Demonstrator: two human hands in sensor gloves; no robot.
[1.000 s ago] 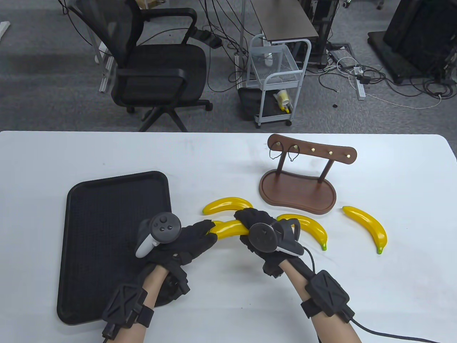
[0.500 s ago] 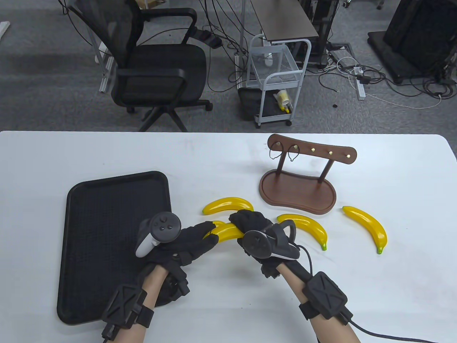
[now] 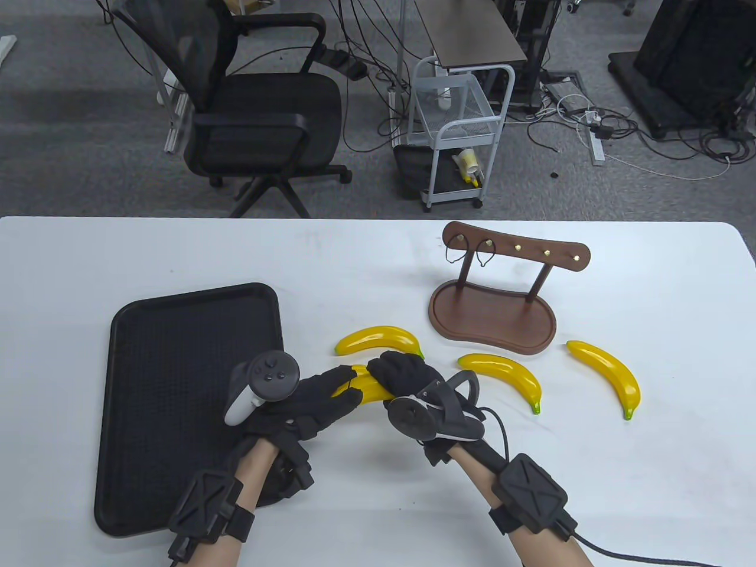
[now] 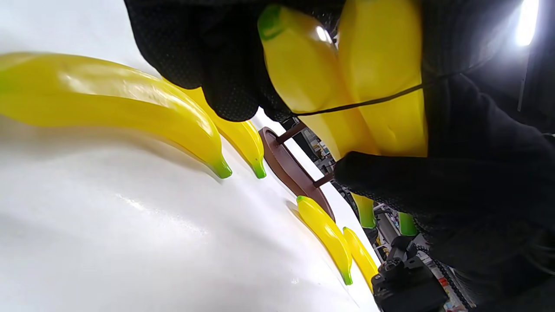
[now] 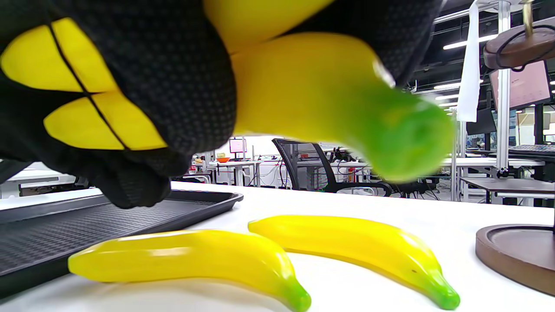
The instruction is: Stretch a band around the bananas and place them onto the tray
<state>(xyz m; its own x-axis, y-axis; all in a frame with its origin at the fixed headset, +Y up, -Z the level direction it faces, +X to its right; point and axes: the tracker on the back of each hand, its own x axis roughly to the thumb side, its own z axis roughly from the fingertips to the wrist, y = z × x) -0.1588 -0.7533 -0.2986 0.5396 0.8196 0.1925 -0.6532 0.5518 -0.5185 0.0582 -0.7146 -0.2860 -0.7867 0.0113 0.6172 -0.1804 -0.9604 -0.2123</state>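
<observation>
Bananas (image 3: 366,387) held as a pair sit between the two hands, lifted off the white table (image 3: 620,472) just right of the tray. The left hand (image 3: 307,401) grips their left end with fingers curled round them, and the right hand (image 3: 407,372) curls over their right end from above. In the left wrist view a thin black band (image 4: 368,101) runs across both yellow bodies of the held pair, stretched between the gloved fingers (image 4: 234,65). In the right wrist view the same band crosses the fruit under the glove, and a green tip (image 5: 403,143) pokes out past the fingers.

Beside the left hand lies the black tray (image 3: 177,331), its near corner hidden under that wrist. Just beyond the hands a loose banana (image 3: 378,339) rests on the table, close to the right hand's knuckles. To the right lie two more, one (image 3: 508,378) near the right hand and another (image 3: 608,375) further out.

Behind these stands a brown wooden rack (image 3: 496,307) with pegs, two dark loops (image 3: 469,251) hanging from its bar. Past the table edge are an office chair (image 3: 248,112) and a small white cart (image 3: 458,136).
</observation>
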